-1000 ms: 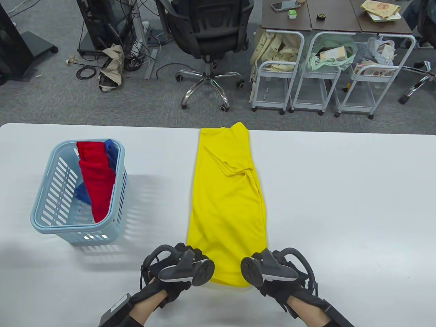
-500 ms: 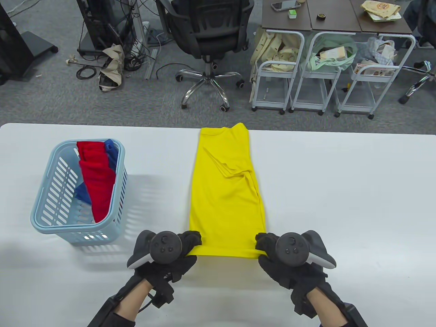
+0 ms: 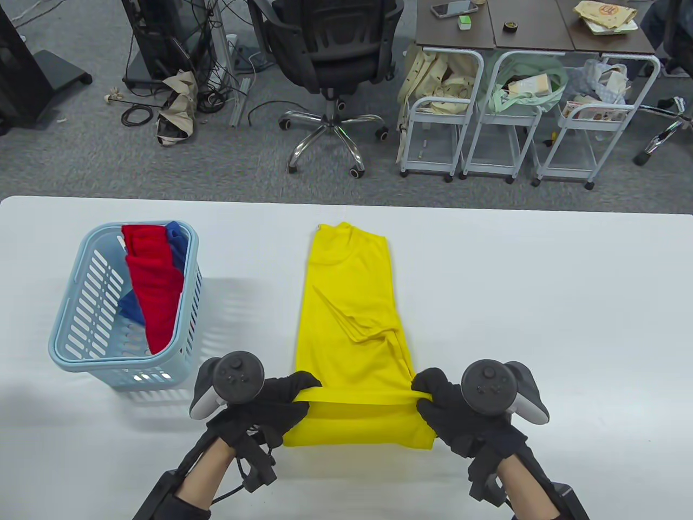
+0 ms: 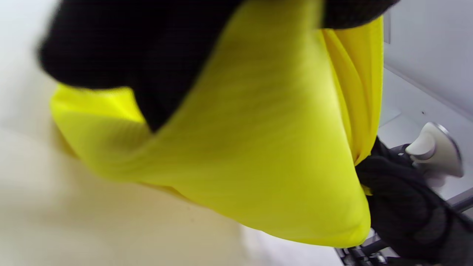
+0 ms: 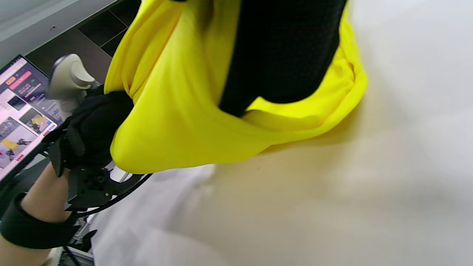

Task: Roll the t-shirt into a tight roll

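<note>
Left hand (image 3: 270, 398) and right hand (image 3: 449, 403) each pinch one corner of the near fold of the yellow t-shirt (image 3: 352, 325), fingers curled round the cloth. Both wrist views confirm it: black glove fingers wrapped in yellow fabric on each side.

Progress, as I read it: early. Shirt is already folded into a long narrow strip, and the 6 o'clock end is turned over once, a tight ridge strung between the two hands with a flap lying toward the person. That's the first turn at most, not yet a roll. Nearly the whole strip toward 12 o'clock is left to wind up.

Shirt: bright yellow, thin and limp, lies flat mid-table, running from 6 to 12 o'clock. Diagonal creases around the middle, collar end slightly bunched at the far end.

Blue basket (image 3: 70, 319) at 9 o'clock of the shirt, well apart, holds red cloth (image 3: 154, 281) and blue cloth (image 3: 177, 241). White table (image 3: 541, 303) under it all.
</note>
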Demonstrator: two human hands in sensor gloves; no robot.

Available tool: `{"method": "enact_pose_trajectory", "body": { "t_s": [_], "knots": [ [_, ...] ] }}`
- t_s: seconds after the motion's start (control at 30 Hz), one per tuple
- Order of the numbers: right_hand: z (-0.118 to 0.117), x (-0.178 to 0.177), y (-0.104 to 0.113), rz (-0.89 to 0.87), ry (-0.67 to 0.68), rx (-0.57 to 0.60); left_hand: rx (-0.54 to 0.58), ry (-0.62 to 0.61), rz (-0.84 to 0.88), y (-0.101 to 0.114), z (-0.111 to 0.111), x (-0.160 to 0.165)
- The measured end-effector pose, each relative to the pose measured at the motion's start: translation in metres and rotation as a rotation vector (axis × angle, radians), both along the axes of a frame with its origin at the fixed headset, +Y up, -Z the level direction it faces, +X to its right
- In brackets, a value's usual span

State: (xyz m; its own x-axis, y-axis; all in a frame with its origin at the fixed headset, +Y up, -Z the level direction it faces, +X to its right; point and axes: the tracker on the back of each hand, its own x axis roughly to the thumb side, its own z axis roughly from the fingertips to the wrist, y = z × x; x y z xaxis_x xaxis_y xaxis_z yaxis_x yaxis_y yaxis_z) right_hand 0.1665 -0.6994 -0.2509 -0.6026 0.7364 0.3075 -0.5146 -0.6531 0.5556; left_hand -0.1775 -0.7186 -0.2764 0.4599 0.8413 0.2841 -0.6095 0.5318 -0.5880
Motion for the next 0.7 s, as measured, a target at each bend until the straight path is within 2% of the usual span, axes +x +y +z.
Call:
{"method": "enact_pose_trajectory", "body": {
  "t_s": [0.1, 0.17, 0.23, 0.37, 0.43, 0.57, 0.7],
  "knots": [
    [-0.001, -0.003, -0.005, -0.044, 0.022, -0.072, -0.142, -0.054, 0.023, -0.005, -0.002, -0.006],
    [-0.003, -0.004, -0.011, -0.027, 0.018, -0.090, -0.144, -0.035, -0.036, -0.009, -0.003, -0.007],
    [-0.005, -0.005, -0.018, 0.051, 0.014, -0.116, -0.077, 0.017, -0.148, -0.011, -0.004, -0.006],
    [-0.010, -0.010, -0.025, 0.248, -0.025, -0.051, 0.116, 0.108, -0.372, -0.008, -0.002, -0.001],
    [-0.016, -0.013, -0.022, 0.318, -0.066, -0.010, 0.255, 0.182, -0.444, 0.000, 0.000, 0.004],
    [-0.032, -0.014, -0.012, 0.409, -0.152, 0.054, 0.418, 0.300, -0.580, 0.019, -0.008, 0.012],
    [-0.053, -0.018, -0.002, 0.446, -0.232, 0.092, 0.442, 0.374, -0.653, 0.032, -0.026, 0.019]
  ]
}}
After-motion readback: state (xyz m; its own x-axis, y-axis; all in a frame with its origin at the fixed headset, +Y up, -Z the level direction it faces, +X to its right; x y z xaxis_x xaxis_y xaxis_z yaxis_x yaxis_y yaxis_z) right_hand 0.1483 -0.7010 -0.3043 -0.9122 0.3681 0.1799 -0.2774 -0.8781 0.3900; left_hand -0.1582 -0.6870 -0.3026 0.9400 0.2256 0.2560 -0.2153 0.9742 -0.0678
